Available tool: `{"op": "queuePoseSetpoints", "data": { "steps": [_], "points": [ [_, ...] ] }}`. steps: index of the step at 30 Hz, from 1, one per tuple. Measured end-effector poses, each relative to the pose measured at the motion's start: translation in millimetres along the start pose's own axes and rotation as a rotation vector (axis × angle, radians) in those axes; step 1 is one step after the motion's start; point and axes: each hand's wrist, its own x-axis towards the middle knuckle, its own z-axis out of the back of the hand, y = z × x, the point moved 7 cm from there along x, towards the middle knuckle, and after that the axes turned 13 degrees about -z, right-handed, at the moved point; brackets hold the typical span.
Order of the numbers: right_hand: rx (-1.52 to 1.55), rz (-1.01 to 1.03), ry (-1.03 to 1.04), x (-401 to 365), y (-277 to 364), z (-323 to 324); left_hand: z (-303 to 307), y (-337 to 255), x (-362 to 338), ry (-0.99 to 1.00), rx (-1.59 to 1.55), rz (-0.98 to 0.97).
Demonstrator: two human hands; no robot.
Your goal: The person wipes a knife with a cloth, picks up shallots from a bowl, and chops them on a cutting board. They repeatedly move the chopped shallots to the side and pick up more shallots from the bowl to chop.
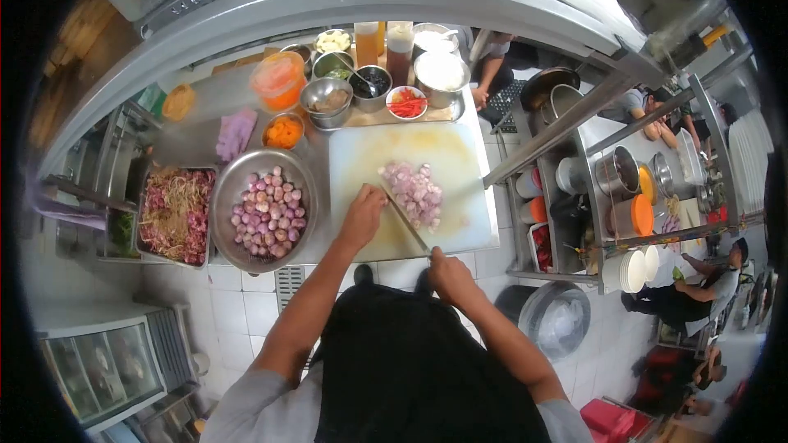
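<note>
A knife (408,222) lies slantwise over the white cutting board (353,148), its blade along the near left edge of a pile of cut shallots (417,194). My right hand (451,277) is closed around the handle at the board's front edge. At the blade's far end, my left hand (365,209) has its fingers curled together on the tip. Left of the board, a steel bowl (223,230) holds many whole peeled shallots (269,212). Beside it stands a tray of unpeeled shallots (175,215) with dry roots.
Behind the board are a bowl of red chillies (407,102), a dark sauce pot (372,86), sauce bottles (400,45) and an orange-filled tub (277,80). A purple cloth (236,133) lies behind the bowl. A metal post (558,131) rises at right. A lined bin (558,320) stands on the floor.
</note>
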Motion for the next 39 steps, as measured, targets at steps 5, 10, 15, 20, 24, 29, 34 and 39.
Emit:
{"op": "queuePoseSetpoints", "data": {
  "steps": [5, 10, 15, 20, 24, 29, 34, 39],
  "points": [
    [-0.001, -0.034, 0.042, -9.8, 1.8, 0.0, -0.1, -2.5, -2.7, 0.036, 0.031, -0.022],
    [0.032, -0.052, 0.033, -3.0, 7.3, -4.2, -0.6, 2.3, -2.6, 0.015, -0.017, 0.016],
    [0.063, -0.058, 0.011, -14.1, 2.6, -4.8, -4.0, 3.5, -9.8, -0.002, -0.024, 0.035],
    [0.026, 0.015, 0.011, -6.4, 1.8, -10.9, -2.2, 3.1, -7.0, -0.013, -0.052, 0.049],
    [0.039, -0.073, 0.010, -11.4, 2.2, -8.8, -5.3, 11.2, -8.9, 0.022, 0.016, 0.033],
    [0.077, -0.012, -0.010, -11.6, 10.7, -2.6, -3.0, 5.9, -6.7, 0.026, 0.003, 0.033],
    [0.084, -0.040, -0.002, -4.5, 0.7, -20.5, -5.8, 8.2, -8.5, 0.029, 0.029, 0.052],
    [0.124, 0.028, 0.016, 15.9, -11.5, -33.3, -9.1, 2.1, -5.5, 0.048, 0.154, -0.051]
  ]
}}
